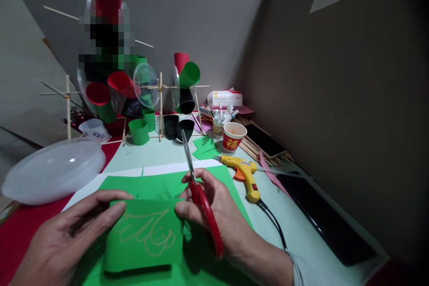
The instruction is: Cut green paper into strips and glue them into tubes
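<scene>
A piece of green paper (134, 239), folded or curled over at the bottom, bears a pale line drawing that looks like a bird or a wing. Its upper left edge is pinched between the thumb and fingers of my left hand (77, 228). At the upper right corner, the thumb of my right hand (217, 205) presses the same paper. Red-handled scissors (208, 214) hang in that right hand too, blades together and pointing away from me. Beneath lies a larger green sheet (217, 178) with small green scraps on it.
To the right lie a yellow glue gun (246, 172) with a cord and a black tablet-like slab (328, 219). A red paper cup (233, 136), markers (224, 114) and a phone (266, 138) on sticks are behind. Stick frames (161, 107) carry coloured paper tubes. A translucent lid-like dome (53, 167) sits left.
</scene>
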Motion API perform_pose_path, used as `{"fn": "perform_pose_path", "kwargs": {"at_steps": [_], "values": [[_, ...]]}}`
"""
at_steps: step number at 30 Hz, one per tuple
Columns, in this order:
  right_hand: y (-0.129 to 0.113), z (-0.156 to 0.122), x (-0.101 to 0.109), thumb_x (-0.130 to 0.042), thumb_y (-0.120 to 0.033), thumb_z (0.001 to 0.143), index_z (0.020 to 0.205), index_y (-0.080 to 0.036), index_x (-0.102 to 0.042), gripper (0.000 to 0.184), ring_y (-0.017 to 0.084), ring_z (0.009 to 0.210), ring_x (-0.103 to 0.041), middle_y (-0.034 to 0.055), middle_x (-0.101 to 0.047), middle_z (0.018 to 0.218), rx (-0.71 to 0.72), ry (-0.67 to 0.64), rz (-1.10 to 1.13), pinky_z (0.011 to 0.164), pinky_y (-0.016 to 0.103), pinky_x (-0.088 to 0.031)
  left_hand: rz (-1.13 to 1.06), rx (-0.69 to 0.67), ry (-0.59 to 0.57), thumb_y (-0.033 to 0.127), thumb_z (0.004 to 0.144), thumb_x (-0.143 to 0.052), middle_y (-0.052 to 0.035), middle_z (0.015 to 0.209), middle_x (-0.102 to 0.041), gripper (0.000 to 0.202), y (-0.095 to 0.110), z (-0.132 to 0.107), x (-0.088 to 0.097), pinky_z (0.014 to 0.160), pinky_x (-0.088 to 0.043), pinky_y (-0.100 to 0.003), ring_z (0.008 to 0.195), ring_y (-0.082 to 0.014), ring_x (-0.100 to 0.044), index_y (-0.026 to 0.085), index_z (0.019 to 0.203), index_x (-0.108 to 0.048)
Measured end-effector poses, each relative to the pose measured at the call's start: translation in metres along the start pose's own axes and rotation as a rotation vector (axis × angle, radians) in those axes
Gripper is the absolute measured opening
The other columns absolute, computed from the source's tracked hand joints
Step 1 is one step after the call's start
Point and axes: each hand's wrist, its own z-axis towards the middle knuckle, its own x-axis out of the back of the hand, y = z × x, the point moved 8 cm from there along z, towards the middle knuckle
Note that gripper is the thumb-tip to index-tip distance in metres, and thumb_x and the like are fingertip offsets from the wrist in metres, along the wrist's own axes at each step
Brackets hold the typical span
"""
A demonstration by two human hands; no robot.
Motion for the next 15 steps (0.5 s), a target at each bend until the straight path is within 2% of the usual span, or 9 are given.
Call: {"fn": "perform_pose_path", "kwargs": {"at_steps": [7, 10, 15], "values": [[0.004, -0.002, 0.000, -0.101, -0.025, 0.055, 0.099, -0.022, -0.059, 0.061, 0.010, 0.066, -0.055, -0.0065, -0.065, 0.077, -0.029, -0.008, 0.014, 0.063, 0.023, -0.043, 0.012, -0.067, 0.008, 0.064, 0.059, -0.093, 0.0050, 0.082, -0.073, 0.040, 0.008, 0.000, 0.005, 0.058, -0.052, -0.014, 0.073, -0.0176, -0.065, 0.034, 0.082, -0.080], [0.005, -0.002, -0.001, -0.100, -0.026, 0.054, 0.098, -0.022, -0.061, 0.059, 0.011, 0.064, -0.054, -0.0061, -0.064, 0.076, -0.044, 0.002, 0.002, 0.059, 0.022, -0.040, 0.003, -0.049, 0.017, 0.063, 0.058, -0.094, 0.0042, 0.086, -0.076, 0.041, 0.009, 0.000, 0.005, 0.057, -0.052, -0.015, 0.074, -0.0184, -0.066, 0.032, 0.082, -0.081], [0.014, -0.001, -0.002, -0.099, -0.026, 0.057, 0.101, -0.021, -0.059, 0.059, 0.009, 0.061, -0.051, -0.0065, -0.063, 0.076, -0.084, 0.010, 0.073, 0.058, 0.021, -0.038, -0.098, 0.040, -0.014, 0.055, 0.058, -0.096, 0.0028, 0.080, -0.078, 0.039, 0.005, 0.003, -0.004, 0.063, -0.053, -0.015, 0.075, -0.0189, -0.066, 0.029, 0.083, -0.083]]}}
